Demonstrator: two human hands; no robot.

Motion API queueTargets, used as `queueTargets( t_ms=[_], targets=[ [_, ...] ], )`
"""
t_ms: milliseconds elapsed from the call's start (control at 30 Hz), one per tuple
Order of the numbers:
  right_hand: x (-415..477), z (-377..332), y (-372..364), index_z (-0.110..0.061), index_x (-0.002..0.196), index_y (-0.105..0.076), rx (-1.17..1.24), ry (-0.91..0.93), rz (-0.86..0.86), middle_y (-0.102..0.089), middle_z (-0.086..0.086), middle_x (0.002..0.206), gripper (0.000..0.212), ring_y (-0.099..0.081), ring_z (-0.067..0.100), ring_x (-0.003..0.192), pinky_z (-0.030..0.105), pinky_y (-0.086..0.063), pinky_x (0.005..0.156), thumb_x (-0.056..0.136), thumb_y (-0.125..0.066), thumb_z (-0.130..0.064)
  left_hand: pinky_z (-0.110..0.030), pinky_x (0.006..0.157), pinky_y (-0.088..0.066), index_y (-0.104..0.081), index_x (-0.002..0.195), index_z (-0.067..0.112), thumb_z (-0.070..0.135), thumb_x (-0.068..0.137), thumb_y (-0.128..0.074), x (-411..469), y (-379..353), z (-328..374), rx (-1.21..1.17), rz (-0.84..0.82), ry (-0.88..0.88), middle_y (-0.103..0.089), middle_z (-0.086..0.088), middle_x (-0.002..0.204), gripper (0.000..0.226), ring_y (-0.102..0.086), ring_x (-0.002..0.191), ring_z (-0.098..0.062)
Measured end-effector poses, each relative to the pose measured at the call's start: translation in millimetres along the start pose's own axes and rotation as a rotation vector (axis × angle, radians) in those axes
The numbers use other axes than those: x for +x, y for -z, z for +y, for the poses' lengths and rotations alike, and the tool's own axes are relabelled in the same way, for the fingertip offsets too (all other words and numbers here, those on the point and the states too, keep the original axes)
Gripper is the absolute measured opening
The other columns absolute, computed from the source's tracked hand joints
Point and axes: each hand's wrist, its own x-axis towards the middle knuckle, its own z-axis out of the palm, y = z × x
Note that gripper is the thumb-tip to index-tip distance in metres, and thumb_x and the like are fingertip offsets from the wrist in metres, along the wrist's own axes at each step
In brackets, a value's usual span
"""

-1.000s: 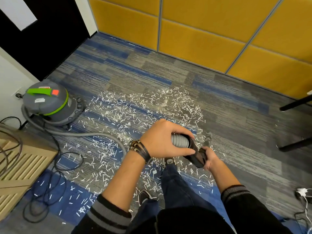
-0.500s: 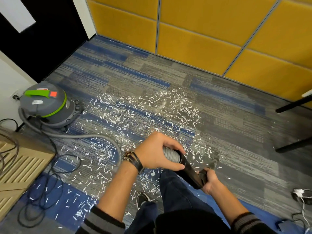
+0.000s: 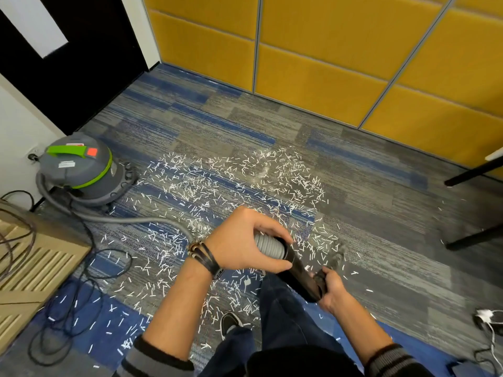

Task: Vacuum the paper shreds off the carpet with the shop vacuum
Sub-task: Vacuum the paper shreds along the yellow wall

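We note paper shreds [image 3: 217, 186] thick across the carpet [image 3: 381, 213], nothing visibly cleared; left hand [image 3: 239, 240] wraps the hose [image 3: 269, 244], right hand [image 3: 330, 291] grips the black tube [image 3: 302, 276], so we judge the vacuuming all ahead

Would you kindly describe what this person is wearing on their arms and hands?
Both arms have dark knit sleeves with grey-striped cuffs, the left sleeve and the right sleeve, pushed up the forearms. The left wrist carries bracelets: dark leather straps and a beaded band. The left hand and right hand wear no gloves.
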Motion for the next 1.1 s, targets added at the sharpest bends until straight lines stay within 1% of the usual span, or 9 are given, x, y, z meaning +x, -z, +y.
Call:
queueTargets(
  t_ms=[200,300,367,467,567,733,933,1033,1100],
  targets=[
    [-5,24,27,-0.017,0.078,-0.038,-0.026,0.018,0.083,-0.043,0.008,0.068,0.028,-0.046,0.026,0.06,0.037,-0.046,0.063,0.103,-0.035,-0.029,-0.016,0.086,-0.056,-0.083,0.099,0.027,0.022,0.071,-0.094,-25,-24,-10,0.044,0.013,0.04,-0.078,0.021,0.093,0.031,-0.072,0.09,0.005],
    [-9,14,25,-0.016,0.078,-0.04,-0.002,0.095,0.071,-0.047,0.007,0.056,0.029,-0.05,0.023,0.049,0.034,-0.045,0.059,0.103,-0.037,-0.031,-0.013,0.084,-0.054,-0.083,0.101,0.026,0.022,0.072,-0.095,-29,-24,-1,0.019,0.059,-0.015,-0.079,0.019,0.094,0.032,-0.072,0.089,0.006],
    [-13,4,28,-0.014,0.081,-0.04,0.047,0.141,0.052,-0.048,0.007,0.054,0.03,-0.049,0.021,0.046,0.033,-0.043,0.06,0.104,-0.037,-0.033,-0.017,0.085,-0.057,-0.083,0.1,0.027,0.024,0.071,-0.096,-28,-29,7,0.034,0.021,-0.057,-0.079,0.016,0.095,0.032,-0.073,0.089,0.003],
    [-14,-4,42,-0.015,0.083,-0.041,-0.023,0.191,0.103,-0.046,0.009,0.066,0.029,-0.046,0.022,0.058,0.034,-0.045,0.059,0.104,-0.036,-0.034,-0.027,0.087,-0.06,-0.082,0.101,0.027,0.028,0.071,-0.096,-25,-51,8,0.068,-0.056,-0.047,-0.079,0.016,0.096,0.032,-0.073,0.091,0.0],
    [-3,7,70,-0.019,0.075,-0.04,-0.164,0.151,0.21,-0.047,0.01,0.071,0.032,-0.048,0.028,0.063,0.035,-0.048,0.064,0.102,-0.032,-0.034,-0.029,0.09,-0.06,-0.082,0.103,0.029,0.03,0.073,-0.094,-23,-70,5,0.085,-0.075,-0.003,-0.078,0.017,0.097,0.033,-0.072,0.093,0.0],
    [-10,21,55,-0.02,0.069,-0.036,-0.224,0.119,0.214,-0.044,0.01,0.068,0.035,-0.047,0.027,0.062,0.036,-0.047,0.067,0.101,-0.031,-0.03,-0.025,0.09,-0.058,-0.082,0.105,0.032,0.035,0.073,-0.092,-29,-62,3,0.14,-0.041,-0.012,-0.078,0.019,0.097,0.034,-0.071,0.091,0.003],
    [8,5,27,-0.014,0.091,-0.049,-0.329,0.126,0.137,-0.058,0.02,0.094,0.027,-0.059,0.032,0.08,0.047,-0.05,0.092,0.1,-0.039,-0.037,-0.014,0.083,-0.054,-0.083,0.101,0.029,0.029,0.071,-0.095,-28,-34,3,0.071,0.017,-0.044,-0.079,0.018,0.094,0.032,-0.072,0.089,0.004],
    [-24,11,27,-0.016,0.078,-0.044,-0.252,0.082,0.105,-0.054,0.014,0.074,0.029,-0.055,0.028,0.066,0.039,-0.052,0.072,0.102,-0.036,-0.033,-0.01,0.08,-0.05,-0.082,0.098,0.03,0.032,0.071,-0.096,-29,-33,0,0.057,-0.019,-0.03,-0.077,0.021,0.093,0.031,-0.071,0.089,0.004],
    [-25,16,35,-0.015,0.076,-0.043,-0.226,0.062,0.112,-0.054,0.012,0.065,0.031,-0.054,0.027,0.061,0.037,-0.051,0.066,0.102,-0.036,-0.029,-0.015,0.081,-0.054,-0.082,0.099,0.031,0.035,0.071,-0.095,-28,-32,2,0.064,-0.027,-0.017,-0.077,0.022,0.093,0.03,-0.07,0.089,0.005]
  ],
)
